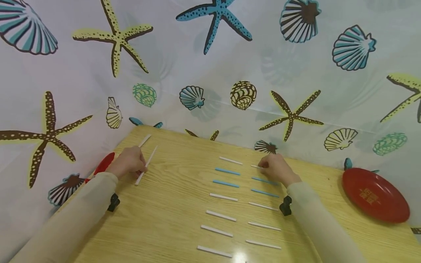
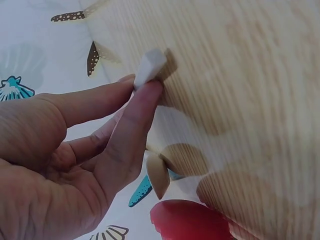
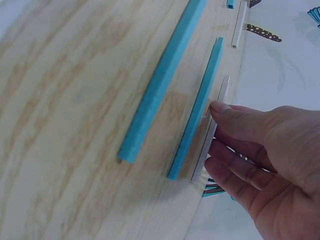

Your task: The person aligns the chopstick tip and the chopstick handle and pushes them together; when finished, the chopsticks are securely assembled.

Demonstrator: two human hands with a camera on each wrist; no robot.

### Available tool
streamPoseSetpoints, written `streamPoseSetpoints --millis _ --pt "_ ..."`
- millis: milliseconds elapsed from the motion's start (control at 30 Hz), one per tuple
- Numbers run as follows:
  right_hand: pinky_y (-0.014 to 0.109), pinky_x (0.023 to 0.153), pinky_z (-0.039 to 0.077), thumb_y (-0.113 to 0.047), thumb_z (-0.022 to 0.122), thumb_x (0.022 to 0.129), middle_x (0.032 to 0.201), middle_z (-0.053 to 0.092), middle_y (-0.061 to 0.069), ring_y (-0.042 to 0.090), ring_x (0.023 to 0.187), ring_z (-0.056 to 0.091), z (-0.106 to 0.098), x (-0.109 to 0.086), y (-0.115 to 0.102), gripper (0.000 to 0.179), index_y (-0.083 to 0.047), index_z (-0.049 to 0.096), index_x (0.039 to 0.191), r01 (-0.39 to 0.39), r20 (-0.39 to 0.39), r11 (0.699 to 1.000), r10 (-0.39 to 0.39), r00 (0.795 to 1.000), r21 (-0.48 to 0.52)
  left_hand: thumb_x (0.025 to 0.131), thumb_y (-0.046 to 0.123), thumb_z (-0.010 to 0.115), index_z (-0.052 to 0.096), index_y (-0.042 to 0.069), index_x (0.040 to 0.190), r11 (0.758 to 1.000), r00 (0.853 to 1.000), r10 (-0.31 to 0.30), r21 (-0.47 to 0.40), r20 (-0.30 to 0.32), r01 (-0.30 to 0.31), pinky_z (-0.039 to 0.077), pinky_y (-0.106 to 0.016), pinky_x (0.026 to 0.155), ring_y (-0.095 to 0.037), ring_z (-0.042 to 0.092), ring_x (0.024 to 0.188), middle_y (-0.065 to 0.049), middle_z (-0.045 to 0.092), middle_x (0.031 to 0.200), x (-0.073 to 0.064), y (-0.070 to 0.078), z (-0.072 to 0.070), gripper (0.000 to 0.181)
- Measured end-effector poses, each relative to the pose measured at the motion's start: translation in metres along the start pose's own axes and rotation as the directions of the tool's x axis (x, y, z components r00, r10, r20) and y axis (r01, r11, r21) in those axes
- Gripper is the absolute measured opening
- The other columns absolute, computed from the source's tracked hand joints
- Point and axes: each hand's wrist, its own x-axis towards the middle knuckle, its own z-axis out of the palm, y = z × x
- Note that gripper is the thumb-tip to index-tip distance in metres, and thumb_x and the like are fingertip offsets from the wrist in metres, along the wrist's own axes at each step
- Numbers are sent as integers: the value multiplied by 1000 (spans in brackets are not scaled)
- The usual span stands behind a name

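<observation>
Near the table's far left, my left hand [image 1: 129, 160] pinches a slim white stick [image 1: 150, 157] between thumb and fingertips. The stick's near end [image 2: 150, 66] pokes out past the fingers in the left wrist view. A second white stick [image 1: 145, 140] lies just behind that hand. My right hand [image 1: 277, 168] holds another white stick [image 3: 209, 137] low over the wood, at the top of the right-hand column. Thumb and fingers touch its side. Parallel to it lies a blue stick [image 3: 197, 110], with a further blue stick [image 3: 157, 90] beyond.
Two columns of sticks, several white ones [image 1: 221, 216] and some blue ones [image 1: 227, 171], run down the wooden table [image 1: 171, 204]. A red oval plate [image 1: 388, 204] with gold lettering stands at the right. Another red object [image 1: 105, 163] sits beside the left forearm. Patterned cloth [image 1: 210, 69] hangs behind.
</observation>
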Motion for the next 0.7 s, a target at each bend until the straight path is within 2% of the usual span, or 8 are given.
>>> streamPoseSetpoints --millis 233,333,433,500,567,633,700 --pt "40 79 54 -5 73 89 94 71 6 24 89 66 3 -1 0 10 -4 77 98 -12 -4 1000 11 1000 -9 79 -3 76 64 -4 74 996 998 68 51 -16 -67 56 -31 52 -20 66 53 -10 64 65 -2 -4 5 13" --pt "38 77 55 -4 73 89 93 70 5 22 87 66 5 -1 1 8 -6 77 96 -17 -10 1000 17 1000 -10 79 1 78 64 -3 74 994 997 75 85 -16 -74 54 -29 51 -19 64 53 -8 63 64 -2 -3 5 15" --pt "38 76 55 -3 74 89 92 70 4 22 85 65 5 0 0 7 -7 77 94 -6 -24 1000 5 1000 -18 81 5 78 63 -3 75 984 992 113 147 -61 -103 50 -29 50 -19 61 53 -8 62 64 -2 2 2 18" --pt "38 76 54 -3 74 89 91 70 4 22 84 65 5 1 -1 7 -7 77 93 -6 -31 1000 5 1000 -20 83 7 77 60 -2 73 968 979 168 205 -114 -142 48 -31 51 -20 57 55 -8 60 64 -5 12 2 21" --pt "38 76 54 -3 73 89 91 70 5 22 84 65 4 0 -2 6 -6 76 93 -13 -31 1000 12 999 -22 85 7 75 58 -2 74 946 962 225 270 -155 -178 48 -34 54 -21 55 58 -8 58 67 -8 28 3 22" --pt "39 75 54 -3 73 89 91 69 5 23 84 65 4 0 -2 6 -6 76 93 -13 -35 1000 12 999 -27 87 8 74 57 -2 76 925 945 274 317 -176 -210 49 -39 58 -24 55 64 -10 59 71 -11 47 7 22" --pt "39 75 54 -2 72 89 90 69 5 23 83 65 4 0 -2 5 -5 75 93 -5 -39 999 4 999 -35 89 9 73 59 -2 81 910 937 305 344 -172 -233 50 -41 62 -26 58 69 -11 61 76 -10 66 14 20"
